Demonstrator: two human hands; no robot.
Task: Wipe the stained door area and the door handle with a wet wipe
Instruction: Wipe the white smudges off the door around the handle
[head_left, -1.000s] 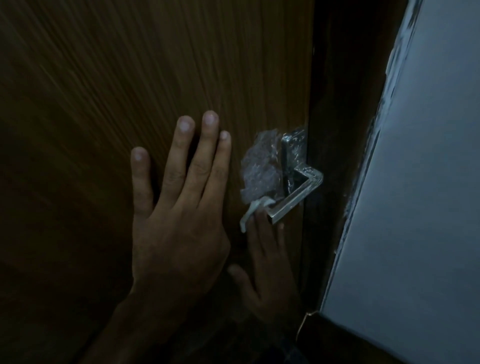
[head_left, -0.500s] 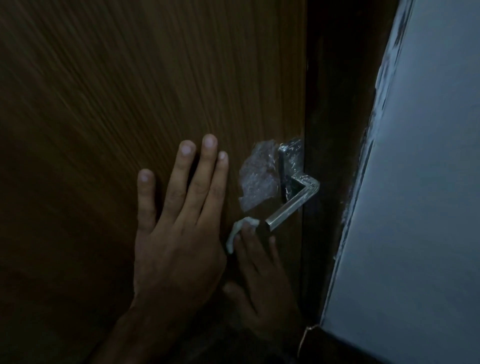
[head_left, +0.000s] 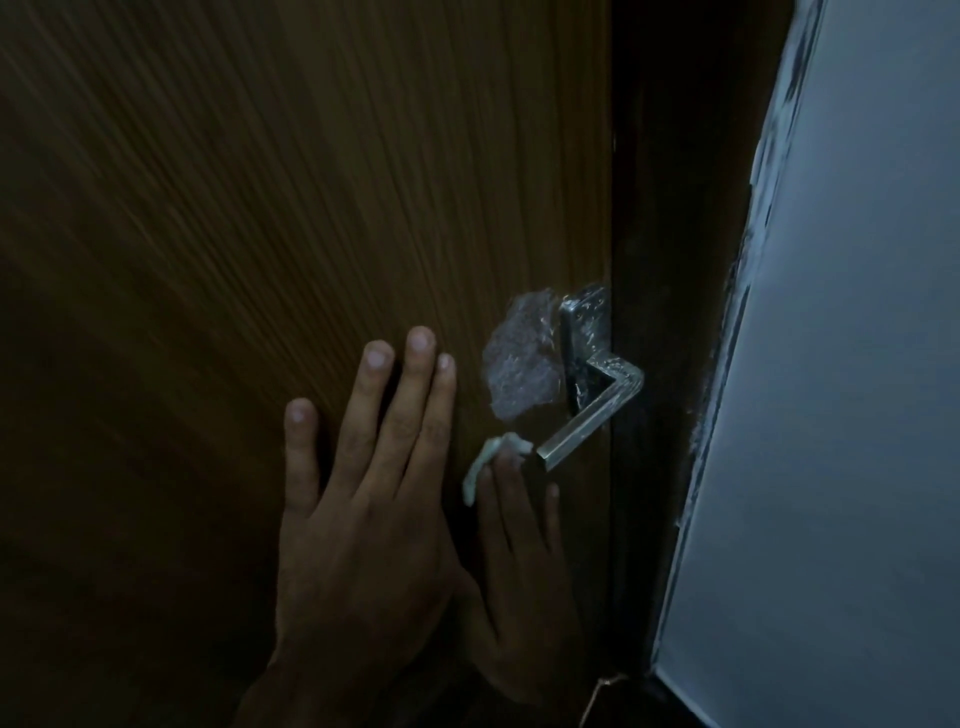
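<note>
No readable text, label, brand, number or sign anywhere in view
</note>
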